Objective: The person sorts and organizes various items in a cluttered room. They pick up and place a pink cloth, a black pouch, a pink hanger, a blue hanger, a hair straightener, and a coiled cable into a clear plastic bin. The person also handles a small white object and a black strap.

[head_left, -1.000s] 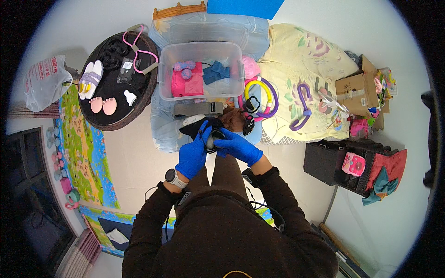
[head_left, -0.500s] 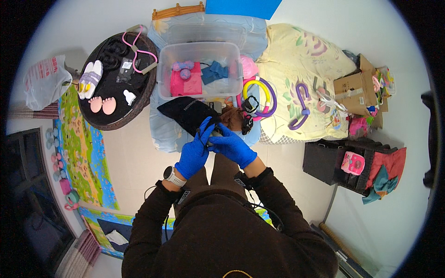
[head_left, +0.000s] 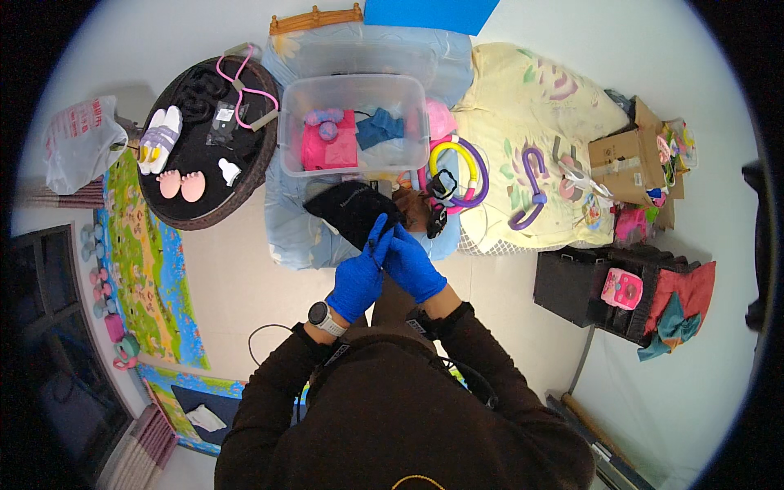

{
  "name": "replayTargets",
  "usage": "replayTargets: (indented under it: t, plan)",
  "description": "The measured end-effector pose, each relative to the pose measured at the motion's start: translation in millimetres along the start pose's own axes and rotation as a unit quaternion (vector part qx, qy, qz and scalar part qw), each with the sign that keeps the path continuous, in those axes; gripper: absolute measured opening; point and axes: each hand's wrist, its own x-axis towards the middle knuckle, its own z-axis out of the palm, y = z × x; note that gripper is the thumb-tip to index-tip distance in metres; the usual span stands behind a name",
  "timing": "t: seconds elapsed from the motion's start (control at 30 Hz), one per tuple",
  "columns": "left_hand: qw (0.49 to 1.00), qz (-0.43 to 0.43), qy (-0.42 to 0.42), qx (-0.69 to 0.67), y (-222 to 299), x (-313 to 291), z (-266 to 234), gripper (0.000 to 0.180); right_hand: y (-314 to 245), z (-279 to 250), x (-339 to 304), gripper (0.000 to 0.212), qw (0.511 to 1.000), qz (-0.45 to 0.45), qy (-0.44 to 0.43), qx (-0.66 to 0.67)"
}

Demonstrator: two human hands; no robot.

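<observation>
A black cloth bag with pale lettering hangs in front of me, its near end gathered between my two hands. My left hand, in a blue glove, pinches that end, its index finger pointing up along the cloth. Pressed close against it, my right hand, also gloved in blue, is closed on the same end. The fingertips overlap, so the exact grip is partly hidden. Just beyond the bag stands a clear plastic bin with a pink pouch, purple massage balls and a folded blue cloth.
Beside the bag lie a brown cloth item and yellow and purple rings. A dark round table at left holds slippers and a pink stretch band. A cardboard box stands at right.
The black bag has shifted right and slightly toward me, its left tip now farther right. My left hand has moved right and nearer my body, closer against the right; the grey object at my fingers no longer shows.
</observation>
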Motion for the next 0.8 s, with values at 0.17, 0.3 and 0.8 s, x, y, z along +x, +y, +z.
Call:
replayTargets:
  t: [0.17,0.3,0.8]
  plan:
    - [0.991,-0.020,-0.131,-0.001,6,-7,9,0.074,-7,-4,7,0.040,0.815,-0.121,-0.148,-0.547]
    - [0.992,-0.029,-0.069,-0.105,1,-11,10,0.071,-1,-5,17,0.033,0.595,-0.042,-0.256,-0.761]
    - [0.904,-0.083,-0.097,-0.407,-25,-4,21,0.072,3,-18,0,0.026,0.646,-0.072,-0.266,-0.712]
